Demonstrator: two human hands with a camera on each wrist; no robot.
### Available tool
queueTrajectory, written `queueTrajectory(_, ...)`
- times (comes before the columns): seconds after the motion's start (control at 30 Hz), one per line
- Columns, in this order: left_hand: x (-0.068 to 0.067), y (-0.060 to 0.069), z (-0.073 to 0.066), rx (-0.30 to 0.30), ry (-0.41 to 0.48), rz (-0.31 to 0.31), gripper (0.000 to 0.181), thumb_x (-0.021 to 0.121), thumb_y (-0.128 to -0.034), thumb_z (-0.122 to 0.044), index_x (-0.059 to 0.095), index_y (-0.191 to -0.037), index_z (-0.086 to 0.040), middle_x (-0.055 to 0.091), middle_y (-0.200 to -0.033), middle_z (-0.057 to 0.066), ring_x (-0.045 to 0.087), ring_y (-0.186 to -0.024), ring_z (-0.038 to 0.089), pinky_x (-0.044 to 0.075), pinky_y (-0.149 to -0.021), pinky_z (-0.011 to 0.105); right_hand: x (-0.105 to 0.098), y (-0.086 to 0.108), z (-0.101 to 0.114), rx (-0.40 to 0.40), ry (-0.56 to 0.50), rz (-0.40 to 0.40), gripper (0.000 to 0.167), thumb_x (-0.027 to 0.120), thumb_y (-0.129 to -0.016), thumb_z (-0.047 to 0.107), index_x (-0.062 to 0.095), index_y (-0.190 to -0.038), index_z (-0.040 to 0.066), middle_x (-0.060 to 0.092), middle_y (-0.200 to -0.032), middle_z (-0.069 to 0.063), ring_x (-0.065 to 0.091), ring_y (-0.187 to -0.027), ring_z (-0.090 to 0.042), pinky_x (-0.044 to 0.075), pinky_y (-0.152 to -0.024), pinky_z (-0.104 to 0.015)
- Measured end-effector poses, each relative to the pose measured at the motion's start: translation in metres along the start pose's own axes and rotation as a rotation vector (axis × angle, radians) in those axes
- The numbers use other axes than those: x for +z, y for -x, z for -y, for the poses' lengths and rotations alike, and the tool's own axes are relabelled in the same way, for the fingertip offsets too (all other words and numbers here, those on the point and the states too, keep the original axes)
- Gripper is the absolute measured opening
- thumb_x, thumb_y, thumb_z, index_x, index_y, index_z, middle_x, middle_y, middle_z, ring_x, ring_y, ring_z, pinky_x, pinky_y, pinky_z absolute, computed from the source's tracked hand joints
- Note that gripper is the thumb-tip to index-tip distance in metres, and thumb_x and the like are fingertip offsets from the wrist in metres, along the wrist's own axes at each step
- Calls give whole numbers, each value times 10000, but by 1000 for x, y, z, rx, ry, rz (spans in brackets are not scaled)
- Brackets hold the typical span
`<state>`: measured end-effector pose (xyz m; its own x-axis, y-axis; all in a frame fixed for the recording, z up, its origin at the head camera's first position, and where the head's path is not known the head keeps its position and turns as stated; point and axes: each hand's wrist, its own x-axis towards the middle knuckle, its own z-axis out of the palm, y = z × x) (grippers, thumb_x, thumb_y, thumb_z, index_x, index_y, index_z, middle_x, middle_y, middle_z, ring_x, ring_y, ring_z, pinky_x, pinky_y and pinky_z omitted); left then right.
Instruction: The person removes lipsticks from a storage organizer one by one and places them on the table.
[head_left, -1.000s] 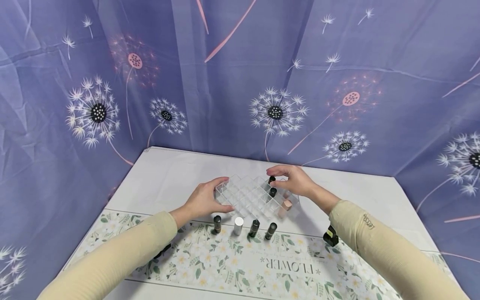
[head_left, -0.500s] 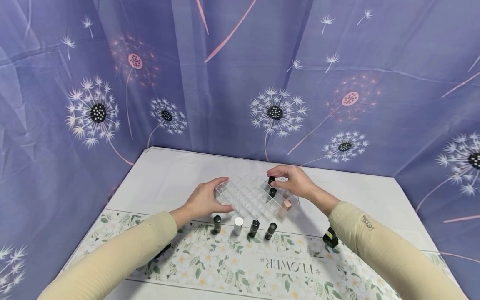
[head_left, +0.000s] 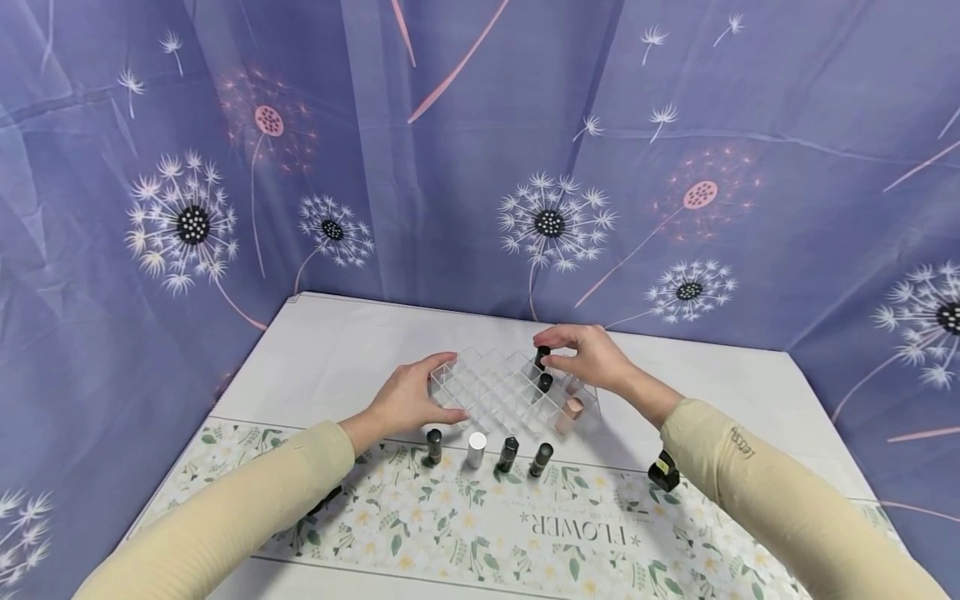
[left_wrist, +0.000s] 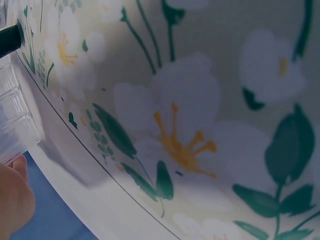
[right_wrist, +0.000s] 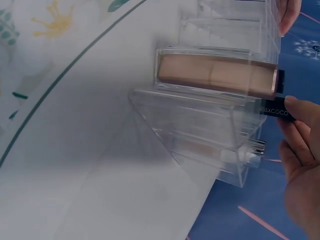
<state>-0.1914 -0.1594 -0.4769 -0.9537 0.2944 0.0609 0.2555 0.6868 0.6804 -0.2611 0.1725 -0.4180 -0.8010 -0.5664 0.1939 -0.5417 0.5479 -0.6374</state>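
The clear organizer stands on the white tabletop, its open top divided into diamond-shaped compartments. The left hand holds the organizer's left end, its grip spread wide, thumb along the near edge and fingers at the far edge. The right hand is above the organizer's far right part. Its grip is nearly closed, thumb and fingers pinching the top of a black tube that has pale lettering in the right wrist view. That tube is upright in the organizer's far right part; how deep it sits cannot be told.

Just in front of it, also in the organizer, is a second black-capped tube. A beige tube stands in a compartment at the organizer's near right corner, and a pale tube with a silver band shows at the right end.

Before the organizer's near side, a row stands upright on the floral mat: a dark tube, a white tube, a faceted black tube and a slim black tube. To the organizer's near right, beside the right sleeve, is a black object. Behind the organizer hangs a purple-blue dandelion cloth.
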Motion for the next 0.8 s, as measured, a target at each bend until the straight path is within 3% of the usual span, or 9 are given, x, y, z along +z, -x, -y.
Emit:
queueTrajectory(0.17, 1, -1, -1, 6, 1, -5, 1025, 961, -744, -516, 503, -1606, -203, 670, -1449, 44, 689, -1131, 266, 567, -989, 496, -8, 1, 7, -8, 14, -1, 342, 829, -923, 26, 767, -1259, 40, 779, -1236, -118, 756, -1124, -304, 566, -1062, -463)
queueTrajectory(0.27, 1, -1, 0, 9, -1, -10, 1026, 965, -738, -514, 508, -1602, -201, 671, -1451, 57, 687, -1170, 282, 564, -1011, 501, -14, 4, 13, -3, 19, -5, 343, 830, -924, 33, 770, -1262, 51, 780, -1236, -111, 756, -1125, -302, 558, -1073, -476)
queueTrajectory(0.37, 1, -1, 0, 13, 5, -5, 1021, 960, -747, -514, 505, -1604, -197, 677, -1436, 53, 687, -1018, 238, 572, -933, 476, -20, 6, 19, -9, 27, -15, 339, 829, -926, 34, 770, -1259, 43, 786, -1220, -112, 758, -1122, -309, 549, -1082, -494)
queueTrajectory(0.5, -1, 1, -1, 13, 24, 9, 1009, 957, -760, -501, 500, -1607, -198, 686, -1404, 43, 591, -799, 168, 538, -826, 436, -28, 9, 27, -25, 49, -31, 333, 832, -928, 51, 772, -1255, 34, 795, -1193, -102, 759, -1125, -309, 543, -1088, -495)
queueTrajectory(0.8, 1, -2, 3, 32, 10, 2, 1013, 954, -759, -502, 503, -1604, -170, 675, -1439, 44, 579, -812, 133, 541, -843, 421, -39, 21, 42, -54, 61, -47, 339, 834, -936, 76, 774, -1270, 82, 794, -1216, -49, 761, -1125, -247, 565, -1063, -449)
